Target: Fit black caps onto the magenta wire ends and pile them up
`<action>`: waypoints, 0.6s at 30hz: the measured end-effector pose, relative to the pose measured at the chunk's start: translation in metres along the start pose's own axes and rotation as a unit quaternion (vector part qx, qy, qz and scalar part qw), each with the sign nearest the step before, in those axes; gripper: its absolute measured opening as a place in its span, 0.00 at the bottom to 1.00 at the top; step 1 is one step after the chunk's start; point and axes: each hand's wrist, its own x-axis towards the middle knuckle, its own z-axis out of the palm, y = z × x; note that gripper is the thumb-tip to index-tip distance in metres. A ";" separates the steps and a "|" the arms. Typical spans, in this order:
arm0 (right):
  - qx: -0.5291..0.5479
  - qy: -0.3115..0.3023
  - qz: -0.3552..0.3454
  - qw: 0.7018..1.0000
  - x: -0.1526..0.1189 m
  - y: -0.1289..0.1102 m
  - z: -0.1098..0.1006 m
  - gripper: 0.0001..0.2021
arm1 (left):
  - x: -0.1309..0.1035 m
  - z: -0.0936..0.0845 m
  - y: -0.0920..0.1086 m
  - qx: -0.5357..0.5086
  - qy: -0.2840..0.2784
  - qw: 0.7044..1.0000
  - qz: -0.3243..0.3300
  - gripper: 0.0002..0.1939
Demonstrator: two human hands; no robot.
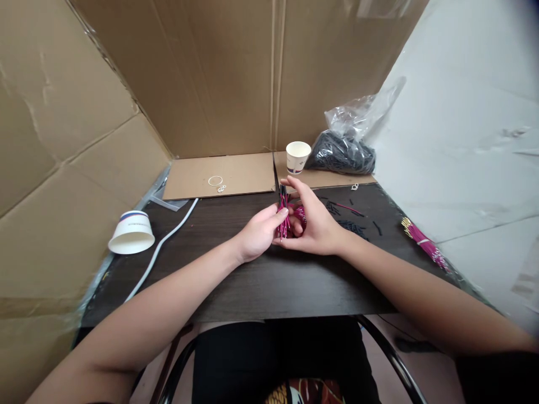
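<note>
A bundle of thin magenta wires [283, 224] with black upper ends stands upright between my hands above the dark table. My left hand [260, 232] is closed round its left side, thumb across the wires. On the right, my right hand [315, 224] curves about the same bundle, with a finger at the black top and another at the lower end. More magenta wires show behind its fingers, partly hidden. Small black tubes [352, 228] lie scattered beyond my right wrist, with a single magenta wire [347, 209] among them.
A white paper cup [298, 157] stands at the back beside a plastic bag of black pieces [343, 152]. Another cup [132, 232] is at the left, near a white cable [162, 241]. A tied magenta bundle [425, 244] lies far right. Cardboard [240, 168] lines the back.
</note>
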 end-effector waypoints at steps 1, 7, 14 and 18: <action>-0.002 0.000 -0.002 1.000 0.000 0.001 0.001 0.64 | 0.000 0.000 0.001 0.009 -0.002 1.000 0.003 0.23; -0.022 -0.004 -0.009 1.000 -0.002 0.004 0.001 0.63 | -0.002 0.000 0.002 0.036 -0.009 0.999 -0.010 0.21; 0.000 -0.047 0.008 0.999 0.001 0.000 -0.005 0.70 | -0.002 0.003 0.002 -0.005 0.008 1.000 0.012 0.17; -0.006 -0.030 0.006 1.000 0.002 0.002 -0.005 0.65 | -0.004 0.001 0.005 -0.004 -0.001 1.000 -0.014 0.20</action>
